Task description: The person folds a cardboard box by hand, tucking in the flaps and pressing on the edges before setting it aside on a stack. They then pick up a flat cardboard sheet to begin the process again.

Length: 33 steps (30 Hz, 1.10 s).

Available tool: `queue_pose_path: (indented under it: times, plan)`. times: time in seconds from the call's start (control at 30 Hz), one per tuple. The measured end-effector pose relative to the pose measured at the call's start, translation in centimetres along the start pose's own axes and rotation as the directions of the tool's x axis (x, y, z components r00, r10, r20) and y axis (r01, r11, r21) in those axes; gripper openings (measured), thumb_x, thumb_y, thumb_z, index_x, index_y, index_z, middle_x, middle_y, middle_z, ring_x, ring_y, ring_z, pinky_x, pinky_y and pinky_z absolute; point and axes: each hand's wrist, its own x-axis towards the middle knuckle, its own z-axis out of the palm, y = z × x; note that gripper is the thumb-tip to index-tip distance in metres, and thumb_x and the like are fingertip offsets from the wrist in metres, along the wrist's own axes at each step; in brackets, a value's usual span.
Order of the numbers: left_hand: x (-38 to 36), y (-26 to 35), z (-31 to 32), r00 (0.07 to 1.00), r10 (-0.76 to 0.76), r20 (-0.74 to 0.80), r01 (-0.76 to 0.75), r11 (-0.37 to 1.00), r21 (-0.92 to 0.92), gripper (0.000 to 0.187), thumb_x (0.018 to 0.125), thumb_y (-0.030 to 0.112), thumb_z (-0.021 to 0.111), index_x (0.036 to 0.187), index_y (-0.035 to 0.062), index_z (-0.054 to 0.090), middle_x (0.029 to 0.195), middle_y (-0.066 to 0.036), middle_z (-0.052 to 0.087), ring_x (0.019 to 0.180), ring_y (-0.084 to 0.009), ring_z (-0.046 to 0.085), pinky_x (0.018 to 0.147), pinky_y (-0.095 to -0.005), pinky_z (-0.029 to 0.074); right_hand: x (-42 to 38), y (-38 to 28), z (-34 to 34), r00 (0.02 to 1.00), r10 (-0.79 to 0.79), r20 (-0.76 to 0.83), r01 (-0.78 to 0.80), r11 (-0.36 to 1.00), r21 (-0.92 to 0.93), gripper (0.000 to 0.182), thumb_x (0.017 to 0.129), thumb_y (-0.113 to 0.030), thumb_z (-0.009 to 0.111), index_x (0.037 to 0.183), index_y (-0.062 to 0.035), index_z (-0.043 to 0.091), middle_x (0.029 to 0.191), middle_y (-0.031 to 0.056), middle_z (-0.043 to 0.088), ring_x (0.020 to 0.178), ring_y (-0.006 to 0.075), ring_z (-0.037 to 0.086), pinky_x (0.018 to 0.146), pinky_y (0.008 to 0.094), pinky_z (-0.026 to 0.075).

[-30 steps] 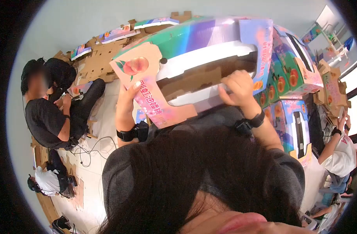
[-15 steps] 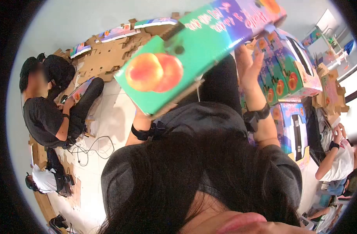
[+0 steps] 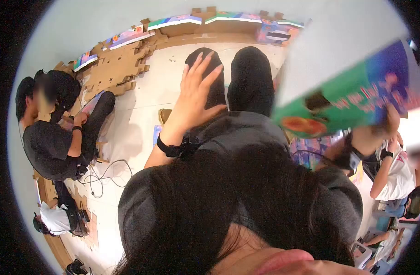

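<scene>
On the right, a green and purple fruit carton with a peach print and pink lettering is held up at a tilt, blurred by motion. My right hand grips it near its lower right edge, and a dark band circles that wrist. My left hand is empty, palm down over my left knee with its fingers spread. A black band sits on the left wrist.
Partly behind the carton stand more printed cartons. Flattened brown cardboard and printed pieces line the wall. A seated person works at left, near cables on the floor. Another person is at right.
The carton has swung from in front of me to the far right, carried by my right hand. My left hand has come off it and now shows spread over my knee.
</scene>
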Motion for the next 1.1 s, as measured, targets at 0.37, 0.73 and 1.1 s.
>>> queue_pose_path:
  times: [0.37, 0.73, 1.1]
  plan:
    - [-2.1, -4.8, 1.1, 0.990, -0.113, -0.082, 0.109, 0.993, -0.047, 0.088, 0.078, 0.019, 0.082, 0.152, 0.0062, 0.036, 0.156, -0.015, 0.041, 0.147, -0.0370, 0.033, 0.121, -0.0486, 0.027, 4.5, -7.6, -18.2, 0.727, 0.527, 0.440, -0.441, 0.850, -0.288, 0.095, 0.067, 0.004, 0.074, 0.153, 0.0012, 0.035, 0.159, 0.0202, 0.034, 0.145, 0.0314, 0.035, 0.120, 0.0405, 0.024]
    - [-4.4, -5.8, -0.3, 0.969, -0.235, -0.070, 0.237, 0.972, 0.010, 0.087, 0.081, 0.016, 0.080, 0.154, 0.0051, 0.033, 0.156, -0.017, 0.040, 0.145, -0.0353, 0.037, 0.120, -0.0444, 0.029, -8.4, 11.5, -21.6, 0.252, 0.838, 0.483, -0.397, 0.545, -0.739, 0.123, 0.049, -0.004, 0.087, 0.158, -0.0234, 0.036, 0.121, 0.0159, 0.059, 0.108, 0.0284, 0.056, 0.099, 0.0345, 0.045]
    - [-7.4, -9.1, 1.9, 0.918, -0.397, -0.014, 0.384, 0.894, -0.231, 0.097, 0.088, 0.017, 0.077, 0.159, 0.0031, 0.013, 0.157, -0.026, 0.033, 0.147, -0.0358, 0.032, 0.120, -0.0470, 0.026, -8.5, 9.3, -13.4, 0.206, 0.954, 0.219, 0.100, 0.203, -0.974, 0.122, 0.061, -0.034, 0.091, 0.162, -0.0283, 0.023, 0.152, 0.0199, 0.043, 0.141, 0.0418, 0.040, 0.115, 0.0663, 0.023]
